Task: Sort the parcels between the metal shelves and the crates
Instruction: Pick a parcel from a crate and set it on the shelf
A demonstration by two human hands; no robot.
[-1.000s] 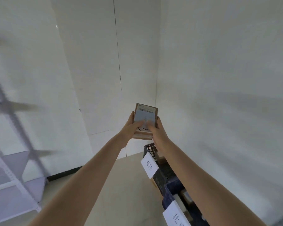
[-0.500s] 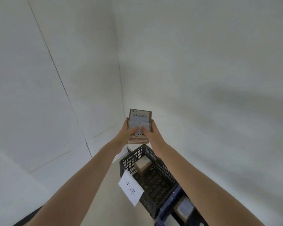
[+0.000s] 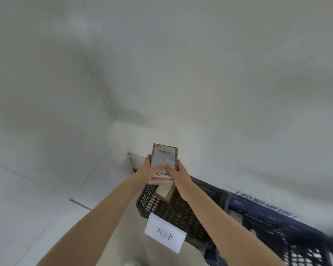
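I hold a small brown cardboard parcel (image 3: 164,154) with a white barcode label in both hands, out in front of me. My left hand (image 3: 151,170) grips its left side and my right hand (image 3: 178,172) its right side, thumbs on the label. The parcel hangs above the far end of a black plastic crate (image 3: 181,212) on the floor. Inside that crate lies another brown parcel (image 3: 164,191), partly hidden by my hands. A white paper tag (image 3: 164,234) with handwriting hangs on the crate's near wall.
A dark blue crate (image 3: 277,221) with white printed characters stands right of the black one, holding a small package. White walls meet in a corner behind the crates. Pale floor lies to the left. No metal shelves are in view.
My view has swung right and down: the metal shelf left the frame and the crates came into fuller view. The parcel stays held in both hands, now over the black crate.
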